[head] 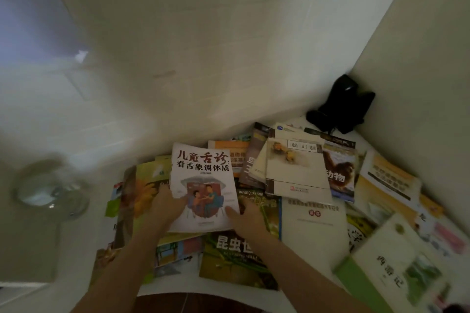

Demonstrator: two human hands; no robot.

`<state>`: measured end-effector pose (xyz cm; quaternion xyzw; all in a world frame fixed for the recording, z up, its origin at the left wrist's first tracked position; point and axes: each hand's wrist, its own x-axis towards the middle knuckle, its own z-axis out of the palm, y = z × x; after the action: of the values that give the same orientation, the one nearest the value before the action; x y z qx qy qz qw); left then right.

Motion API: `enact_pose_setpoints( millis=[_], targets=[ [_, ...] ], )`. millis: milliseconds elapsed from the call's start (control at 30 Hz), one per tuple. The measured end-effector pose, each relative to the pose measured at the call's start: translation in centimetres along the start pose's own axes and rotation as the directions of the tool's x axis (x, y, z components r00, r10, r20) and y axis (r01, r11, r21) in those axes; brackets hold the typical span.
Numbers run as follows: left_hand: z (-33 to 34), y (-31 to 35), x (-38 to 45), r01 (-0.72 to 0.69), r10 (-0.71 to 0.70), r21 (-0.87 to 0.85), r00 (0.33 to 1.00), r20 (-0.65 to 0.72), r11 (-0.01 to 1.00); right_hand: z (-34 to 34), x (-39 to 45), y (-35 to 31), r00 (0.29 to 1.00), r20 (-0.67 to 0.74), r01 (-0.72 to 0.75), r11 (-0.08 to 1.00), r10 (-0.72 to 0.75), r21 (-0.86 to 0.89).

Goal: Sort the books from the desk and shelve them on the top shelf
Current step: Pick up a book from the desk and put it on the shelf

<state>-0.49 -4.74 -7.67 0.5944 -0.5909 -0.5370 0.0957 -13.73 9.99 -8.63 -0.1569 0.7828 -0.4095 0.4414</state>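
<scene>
Both hands, the left hand [166,204] and right hand [245,215], grip the lower corners of a thin white paperback [203,185] above scattered books on the table [300,218]; light and floppy, it seems best held at both edges.

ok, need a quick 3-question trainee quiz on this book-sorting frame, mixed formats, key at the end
1. True or false: both hands hold the white book with the red and black title.
2. Multiple choice: the black object in the corner sits (A) on top of the orangutan book, (B) at the back right of the desk against the wall, (C) in the left hand.
3. Fill in: the right hand rests over a green book about ____.

Key: 1 true; 2 B; 3 insects (its cover reads 昆虫).
</scene>
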Motion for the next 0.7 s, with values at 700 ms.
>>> enact_pose_setpoints(
  millis=[700],
  targets=[
    [20.5,11.0,-1.4,-0.299,0.208,0.468,0.949,0.235,0.831,-23.0,-0.2,1.9,0.958,-0.248,0.064,0.949,-0.145,-0.308]
  ],
)
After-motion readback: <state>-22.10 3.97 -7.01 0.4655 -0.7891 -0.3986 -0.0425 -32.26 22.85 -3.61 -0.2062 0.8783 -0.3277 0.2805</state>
